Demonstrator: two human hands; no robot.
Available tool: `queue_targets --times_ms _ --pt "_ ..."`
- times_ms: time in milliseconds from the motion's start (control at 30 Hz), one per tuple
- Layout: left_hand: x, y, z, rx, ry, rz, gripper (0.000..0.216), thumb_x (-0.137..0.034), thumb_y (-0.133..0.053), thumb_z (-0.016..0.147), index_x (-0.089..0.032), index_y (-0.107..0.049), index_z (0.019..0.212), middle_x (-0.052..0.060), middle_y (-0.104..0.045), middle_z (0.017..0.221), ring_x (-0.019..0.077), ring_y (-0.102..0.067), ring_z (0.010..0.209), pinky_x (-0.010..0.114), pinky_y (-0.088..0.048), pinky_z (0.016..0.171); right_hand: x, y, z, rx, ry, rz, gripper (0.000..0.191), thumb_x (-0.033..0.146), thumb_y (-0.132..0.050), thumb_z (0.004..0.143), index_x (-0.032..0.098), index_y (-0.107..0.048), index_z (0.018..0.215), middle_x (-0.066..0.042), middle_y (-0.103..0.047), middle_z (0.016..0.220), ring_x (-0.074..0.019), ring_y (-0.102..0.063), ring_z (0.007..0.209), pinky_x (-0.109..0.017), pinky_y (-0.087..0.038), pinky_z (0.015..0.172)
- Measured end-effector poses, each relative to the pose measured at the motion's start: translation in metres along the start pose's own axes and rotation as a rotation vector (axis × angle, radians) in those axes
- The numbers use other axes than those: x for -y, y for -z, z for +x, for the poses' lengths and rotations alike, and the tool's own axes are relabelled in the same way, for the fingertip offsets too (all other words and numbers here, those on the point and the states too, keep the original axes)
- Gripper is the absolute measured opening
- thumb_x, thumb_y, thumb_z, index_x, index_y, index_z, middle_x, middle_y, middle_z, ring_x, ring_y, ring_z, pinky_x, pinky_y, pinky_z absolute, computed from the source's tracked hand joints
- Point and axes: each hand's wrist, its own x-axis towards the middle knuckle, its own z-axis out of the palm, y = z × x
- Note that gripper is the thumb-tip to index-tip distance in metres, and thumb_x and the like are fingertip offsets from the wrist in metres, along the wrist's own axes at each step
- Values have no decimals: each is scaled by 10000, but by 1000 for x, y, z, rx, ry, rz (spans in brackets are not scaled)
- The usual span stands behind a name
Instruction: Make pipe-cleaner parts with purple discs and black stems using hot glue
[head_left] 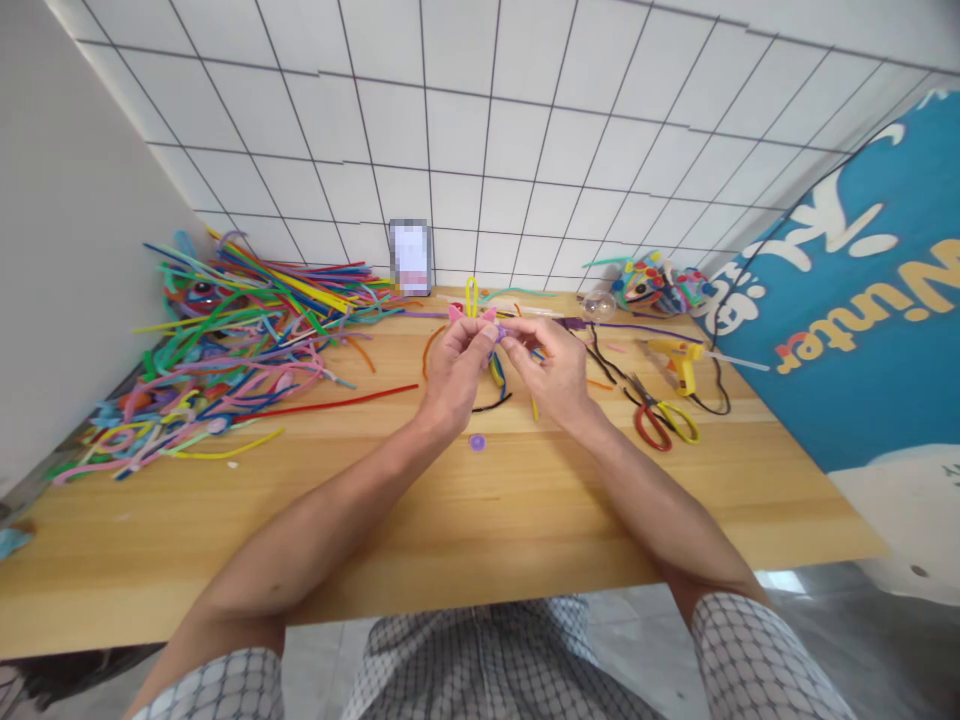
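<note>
Hands, two: left [459,372] and right [553,368], fingertips closed on one purple piece [502,333], held between them above the worktop [487,520], I judge so both thumbs can steady it. Pink ears [454,313] and yellow loop [472,292]: just beyond the left hand; I cannot tell whether joined. Purple disc [478,442]: on the worktop, nearer the wearer. Scissors [657,404], glue gun [681,362]: right, grips nearward, presumably for reach. Stems [247,335]: heaped left, likely as stock. Phone [410,258]: upright against the wall [457,130], probably for viewing.

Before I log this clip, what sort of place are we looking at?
Probably a craft workspace: the wooden table holds a heap of colourful fuzzy stems, a yellow glue gun and scissors.
</note>
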Motion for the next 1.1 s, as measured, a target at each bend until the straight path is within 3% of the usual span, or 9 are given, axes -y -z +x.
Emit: queue_targets --times_ms 400,733,1100 --pt "10 -6 -8 -12 71 -90 408 -585 -819 840 -233 -615 866 -43 -484 665 108 -406 570 265 -335 515 -4 -9 -5 -47 -98 141 258 383 -688 985 264 -725 1210 -70 -811 1111 -203 -739 892 -375 -614 811" --pt "6 -3 -2 52 79 -77 333 -507 -805 836 -225 -629 816 -37 -504 658 107 -405 572 263 -328 528 -6 -1 0 58 -82 110 217 303 -627 997 258 -654 1208 -9 -707 896 -168 -673 783 -323 -561 746" --pt "0 7 9 186 81 51 277 -455 -790 848 -220 -652 794 -49 -488 617 111 -404 564 270 -312 551 -5 14 9 212 -157 249 177 319 -650 976 237 -626 1132 -13 -751 920 -158 -708 812 -291 -553 721"
